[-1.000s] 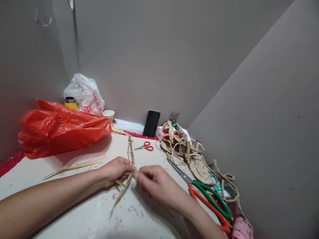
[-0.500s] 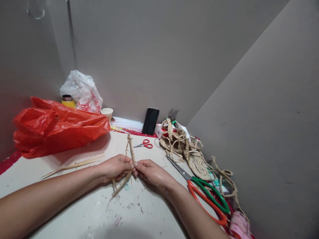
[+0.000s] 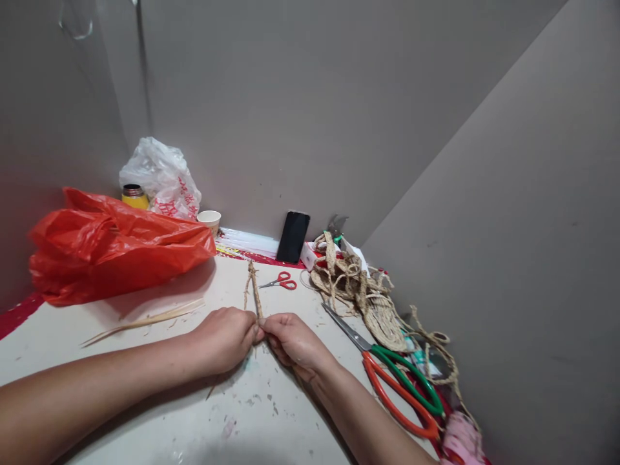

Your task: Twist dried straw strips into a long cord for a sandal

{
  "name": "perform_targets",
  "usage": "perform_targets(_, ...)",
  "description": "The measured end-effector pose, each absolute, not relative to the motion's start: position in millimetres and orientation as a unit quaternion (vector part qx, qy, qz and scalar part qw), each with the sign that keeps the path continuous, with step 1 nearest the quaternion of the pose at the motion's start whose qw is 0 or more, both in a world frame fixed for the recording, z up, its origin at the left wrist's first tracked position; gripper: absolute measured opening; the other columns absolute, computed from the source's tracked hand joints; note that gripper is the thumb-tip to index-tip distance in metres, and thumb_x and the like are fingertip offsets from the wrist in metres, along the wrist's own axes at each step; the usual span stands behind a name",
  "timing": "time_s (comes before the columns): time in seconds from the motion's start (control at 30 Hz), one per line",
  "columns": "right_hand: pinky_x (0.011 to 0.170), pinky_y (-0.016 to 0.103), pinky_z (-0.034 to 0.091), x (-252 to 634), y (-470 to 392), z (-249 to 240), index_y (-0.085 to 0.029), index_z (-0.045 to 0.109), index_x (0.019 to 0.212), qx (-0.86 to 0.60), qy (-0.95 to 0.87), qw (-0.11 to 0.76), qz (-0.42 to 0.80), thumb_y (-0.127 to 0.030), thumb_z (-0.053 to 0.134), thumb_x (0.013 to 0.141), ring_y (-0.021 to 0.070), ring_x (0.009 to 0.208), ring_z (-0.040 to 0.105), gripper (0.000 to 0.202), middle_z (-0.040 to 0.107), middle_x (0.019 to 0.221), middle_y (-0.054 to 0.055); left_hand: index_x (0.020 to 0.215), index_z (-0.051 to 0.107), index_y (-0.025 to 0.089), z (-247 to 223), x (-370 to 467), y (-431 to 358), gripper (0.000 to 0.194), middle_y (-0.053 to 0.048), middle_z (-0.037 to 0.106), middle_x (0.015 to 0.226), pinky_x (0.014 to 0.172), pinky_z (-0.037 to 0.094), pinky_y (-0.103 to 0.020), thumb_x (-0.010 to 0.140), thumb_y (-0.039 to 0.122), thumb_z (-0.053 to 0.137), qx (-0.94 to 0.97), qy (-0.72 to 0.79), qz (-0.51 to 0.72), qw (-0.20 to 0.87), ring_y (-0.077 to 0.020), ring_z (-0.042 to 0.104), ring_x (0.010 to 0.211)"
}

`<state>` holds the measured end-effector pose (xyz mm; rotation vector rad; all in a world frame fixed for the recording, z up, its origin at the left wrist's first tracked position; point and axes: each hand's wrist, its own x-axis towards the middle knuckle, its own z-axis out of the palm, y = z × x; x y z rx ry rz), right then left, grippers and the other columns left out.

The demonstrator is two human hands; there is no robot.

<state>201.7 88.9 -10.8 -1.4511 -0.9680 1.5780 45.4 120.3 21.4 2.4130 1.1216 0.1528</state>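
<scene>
A thin braided straw cord [image 3: 256,294] runs toward me over the pale tabletop, its knotted far end pointing at the back. Its near end is pinched between my two hands, which meet fingertip to fingertip. My left hand [image 3: 227,339] is turned over with its back up, its curled fingers closed at the cord's end; most of the loose strands are hidden beneath it, one tip showing below. My right hand [image 3: 293,342] pinches the same spot with thumb and forefinger. Small red-handled scissors [image 3: 281,281] lie just beyond the hands, right of the cord.
Large shears [image 3: 387,371] with green and orange handles lie at right, near a heap of braided straw rope [image 3: 368,297]. A phone [image 3: 293,236] leans at the back. At left are a red plastic bag [image 3: 121,248], a paper cup [image 3: 209,221] and loose straw strips [image 3: 145,320].
My left hand has rolled over from palm side to back up, covering the loose strands that hung below it. My right hand keeps its pinch in nearly the same place.
</scene>
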Motion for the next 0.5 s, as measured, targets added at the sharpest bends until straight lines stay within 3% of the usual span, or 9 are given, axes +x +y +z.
perform_targets(0.13, 0.030, 0.020, 0.005, 199, 86, -8, -0.020, 0.037, 0.044, -0.543, -0.352, 0.374, 0.665, -0.036, 0.054, 0.073, 0.0019, 0.026, 0.013, 0.037, 0.028, 0.029, -0.010, 0.084, 0.063, 0.016, 22, 47, 106, 0.032, -0.013, 0.065, 0.072, 0.059, 0.037, -0.030, 0.086, 0.026, 0.033, 0.897, 0.395, 0.037, 0.193, -0.0239, 0.059, 0.063)
perform_targets(0.33, 0.032, 0.019, 0.004, 199, 85, -7, -0.017, 0.046, 0.052, -0.522, -0.333, 0.373, 0.691, -0.028, 0.062, 0.064, 0.0010, 0.030, 0.014, 0.023, 0.031, 0.035, -0.012, 0.093, 0.062, 0.012, 3, 49, 93, 0.027, -0.012, 0.062, 0.067, 0.059, 0.038, -0.033, 0.074, 0.012, 0.043, 0.911, 0.372, 0.042, 0.171, -0.0246, 0.056, 0.057)
perform_targets(0.5, 0.033, 0.018, 0.003, 205, 86, -6, -0.011, 0.059, 0.069, -0.508, -0.326, 0.359, 0.712, -0.030, 0.064, 0.066, 0.0007, 0.033, 0.011, 0.020, 0.029, 0.038, -0.013, 0.068, 0.060, 0.018, 21, 42, 72, 0.016, -0.005, 0.053, 0.053, 0.050, 0.028, -0.029, 0.077, 0.025, 0.048, 0.921, 0.279, 0.033, 0.271, -0.0158, 0.040, 0.043)
